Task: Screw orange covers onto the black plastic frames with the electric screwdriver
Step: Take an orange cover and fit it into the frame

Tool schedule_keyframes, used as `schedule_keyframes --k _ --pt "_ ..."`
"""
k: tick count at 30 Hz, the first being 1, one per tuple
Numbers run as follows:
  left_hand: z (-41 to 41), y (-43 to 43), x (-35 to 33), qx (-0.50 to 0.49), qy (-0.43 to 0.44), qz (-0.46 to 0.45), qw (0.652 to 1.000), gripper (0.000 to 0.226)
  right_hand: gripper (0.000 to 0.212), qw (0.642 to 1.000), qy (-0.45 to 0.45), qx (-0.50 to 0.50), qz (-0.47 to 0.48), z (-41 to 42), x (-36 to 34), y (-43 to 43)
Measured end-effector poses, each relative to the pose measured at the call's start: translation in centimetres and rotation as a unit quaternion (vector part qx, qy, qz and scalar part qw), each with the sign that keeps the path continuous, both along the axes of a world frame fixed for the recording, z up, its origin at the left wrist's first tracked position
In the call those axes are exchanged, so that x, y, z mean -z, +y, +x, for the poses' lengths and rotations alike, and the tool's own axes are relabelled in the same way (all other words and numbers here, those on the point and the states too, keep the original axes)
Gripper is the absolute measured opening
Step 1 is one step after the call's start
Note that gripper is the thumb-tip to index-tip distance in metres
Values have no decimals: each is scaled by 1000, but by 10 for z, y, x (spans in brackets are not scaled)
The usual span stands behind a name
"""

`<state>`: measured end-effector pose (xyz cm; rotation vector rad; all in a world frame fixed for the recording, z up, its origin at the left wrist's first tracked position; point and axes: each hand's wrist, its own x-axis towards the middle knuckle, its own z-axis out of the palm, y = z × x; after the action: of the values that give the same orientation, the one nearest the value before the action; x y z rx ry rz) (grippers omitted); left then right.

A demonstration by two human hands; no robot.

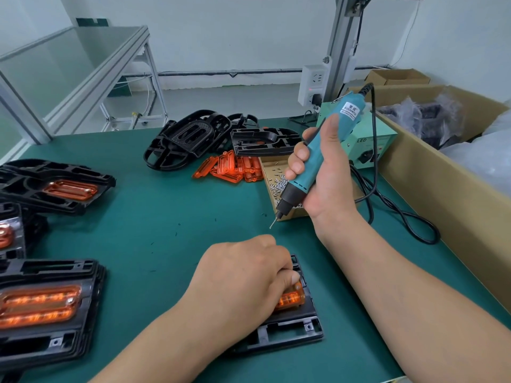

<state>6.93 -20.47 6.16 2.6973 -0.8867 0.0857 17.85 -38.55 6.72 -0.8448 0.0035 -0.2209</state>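
A black plastic frame (287,331) lies on the green mat near the front, with an orange cover (291,298) seated in it. My left hand (243,280) lies over the cover, its fingers curled and pinching at the cover's far end; what they pinch is hidden. My right hand (320,172) grips the teal electric screwdriver (318,156) above the mat, tilted, its bit pointing down-left a short way above my left hand. Loose orange covers (229,168) and bare black frames (190,139) lie at the back.
Frames with orange covers fitted are stacked at the left (47,305) and further back (55,186). A small cardboard tray of screws (276,181) sits behind the screwdriver. A teal power supply (370,145), its black cable (401,217) and a large cardboard box (442,172) stand at the right.
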Motion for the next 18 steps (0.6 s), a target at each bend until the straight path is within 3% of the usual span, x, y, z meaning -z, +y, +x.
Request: schedule_keyframes --k 5,10,15,18 --pt "-1 -2 0 -5 1 -13 1000 32 44 1000 -1 -6 -5 -1 0 1" --pt "6 12 -13 -48 61 -86 993 29 44 1000 -1 1 0 -2 -2 1" --pt "17 37 -24 -64 140 -34 987 57 45 1000 0 1 8 -1 -2 1" --pt "16 35 -24 -53 141 22 988 76 45 1000 -1 -1 10 0 -2 0"
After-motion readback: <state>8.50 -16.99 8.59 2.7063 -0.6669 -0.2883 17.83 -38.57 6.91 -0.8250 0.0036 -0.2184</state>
